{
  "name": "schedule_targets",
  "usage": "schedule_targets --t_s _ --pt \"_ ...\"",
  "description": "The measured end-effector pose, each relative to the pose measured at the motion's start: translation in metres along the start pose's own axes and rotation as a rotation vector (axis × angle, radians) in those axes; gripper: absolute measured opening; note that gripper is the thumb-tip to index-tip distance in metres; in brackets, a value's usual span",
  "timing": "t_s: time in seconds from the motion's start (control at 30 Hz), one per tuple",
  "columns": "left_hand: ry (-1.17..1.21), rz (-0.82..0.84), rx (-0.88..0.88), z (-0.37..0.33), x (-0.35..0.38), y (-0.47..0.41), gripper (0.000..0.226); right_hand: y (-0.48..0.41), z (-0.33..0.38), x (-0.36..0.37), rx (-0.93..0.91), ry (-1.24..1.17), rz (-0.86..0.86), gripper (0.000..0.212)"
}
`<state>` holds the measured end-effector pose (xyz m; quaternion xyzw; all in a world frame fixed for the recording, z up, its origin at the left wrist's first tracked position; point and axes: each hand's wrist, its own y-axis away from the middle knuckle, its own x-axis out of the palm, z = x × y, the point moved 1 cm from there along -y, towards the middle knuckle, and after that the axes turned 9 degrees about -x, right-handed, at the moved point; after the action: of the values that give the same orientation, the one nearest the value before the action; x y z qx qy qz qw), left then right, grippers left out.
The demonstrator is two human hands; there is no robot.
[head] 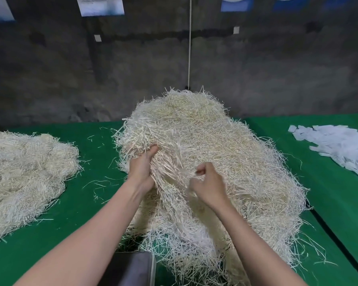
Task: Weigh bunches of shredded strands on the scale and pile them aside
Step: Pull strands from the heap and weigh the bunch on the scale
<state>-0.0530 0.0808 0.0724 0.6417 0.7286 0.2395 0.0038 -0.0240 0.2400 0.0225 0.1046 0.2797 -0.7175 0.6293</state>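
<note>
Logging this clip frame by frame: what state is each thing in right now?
Middle strand pile: heaped, both hands in it.
Left hand: grips its strands.
Right hand: curled, pinching its strands.
Left strand pile: heaped, untouched.
Paper slips: loose heap, untouched.
Grey tray, probably the scale: visible part bare.

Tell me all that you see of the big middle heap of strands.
The big heap is a loose, tangled mound of thin, cream-white strands, like shredded paper. It lies on the green cloth, with stray strands around its edges. The left hand grips a bunch at its left side; the right hand pinches the heap beside it.
</note>
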Motion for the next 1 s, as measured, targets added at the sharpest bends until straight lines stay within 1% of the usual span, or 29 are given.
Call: schedule_targets --t_s 0.03,0.07,0.1,0.13,0.17,0.2,0.23,0.27,0.33,0.37,0.4,0.47,0.53,0.6,0.67,0.73,0.8,0.83,0.87,0.9,0.93,0.97,1.0 --pt "0.014 0.041 -0.004 0.0 0.005 0.003 0.023 -0.002 0.011 0.007 0.095 -0.231 0.089 0.022" --pt "0.032 0.086 -0.003 0.001 0.009 0.005 0.032 -0.003 0.02 0.014 0.167 -0.388 0.142 0.017" --pt "0.066 0.142 -0.015 0.001 0.012 0.004 0.044 -0.005 0.025 0.021 0.198 -0.448 0.153 0.011" --pt "0.107 0.2 -0.027 0.0 0.016 0.005 0.049 -0.009 0.026 0.028 0.186 -0.441 0.133 0.01" --pt "0.152 0.258 -0.032 -0.002 0.018 0.004 0.047 -0.012 0.025 0.036 0.145 -0.409 0.102 0.011" --pt "0.159 0.274 -0.029 -0.006 0.02 0.005 0.041 -0.013 0.021 0.043 0.09 -0.334 0.075 0.011" --pt "0.135 0.242 -0.019 -0.01 0.02 0.005 0.032 -0.013 0.014 0.048 0.053 -0.235 0.071 0.007" --pt "0.096 0.177 -0.001 -0.015 0.019 0.005 0.022 -0.011 0.005 0.052 0.016 -0.107 0.087 0.009" --pt "0.038 0.068 0.07 -0.026 0.018 0.004 0.014 -0.005 -0.021 0.057 -0.01 0.104 0.132 0.04" --pt "-0.005 0.046 0.108 -0.032 0.019 0.003 0.011 -0.001 -0.034 0.058 0.036 0.119 0.137 0.05" --pt "-0.029 0.043 0.13 -0.036 0.021 0.003 0.012 0.001 -0.044 0.056 0.082 0.11 0.12 0.054" --pt "-0.029 0.067 0.128 -0.039 0.023 0.004 0.013 0.004 -0.056 0.05 0.128 0.172 0.089 0.052" --pt "-0.038 0.062 0.123 -0.037 0.024 0.003 0.013 0.006 -0.069 0.044 0.169 0.281 0.106 0.047" --pt "-0.032 0.063 0.13 -0.034 0.023 0.002 0.012 0.006 -0.081 0.037 0.198 0.347 0.146 0.046" --pt "-0.033 0.071 0.128 -0.033 0.025 0.005 0.01 0.004 -0.079 0.028 0.199 0.376 0.228 0.049" --pt "-0.086 0.084 0.119 -0.034 0.028 0.006 0.015 -0.003 -0.065 0.017 0.147 0.363 0.27 0.051" --pt "-0.107 0.071 0.102 -0.034 0.029 0.003 0.006 -0.014 -0.042 0.004 0.017 0.345 0.233 0.052" --pt "-0.097 0.076 0.095 -0.034 0.029 0.0 0.005 -0.019 -0.03 -0.002 -0.034 0.299 0.22 0.052" --pt "-0.086 0.08 0.093 -0.033 0.029 -0.001 0.006 -0.024 -0.019 -0.007 -0.052 0.192 0.242 0.05" --pt "-0.084 0.082 0.096 -0.033 0.031 -0.001 0.007 -0.026 -0.01 -0.007 -0.028 0.036 0.312 0.047" --pt "-0.087 0.078 0.102 -0.032 0.031 0.0 0.007 -0.026 0.0 -0.005 0.021 -0.148 0.405 0.041" --pt "-0.086 0.085 0.103 -0.032 0.031 0.0 0.006 -0.025 0.007 -0.001 0.073 -0.302 0.461 0.033" --pt "-0.088 0.113 0.096 -0.032 0.032 0.002 0.004 -0.024 0.012 0.003 0.103 -0.403 0.456 0.024"
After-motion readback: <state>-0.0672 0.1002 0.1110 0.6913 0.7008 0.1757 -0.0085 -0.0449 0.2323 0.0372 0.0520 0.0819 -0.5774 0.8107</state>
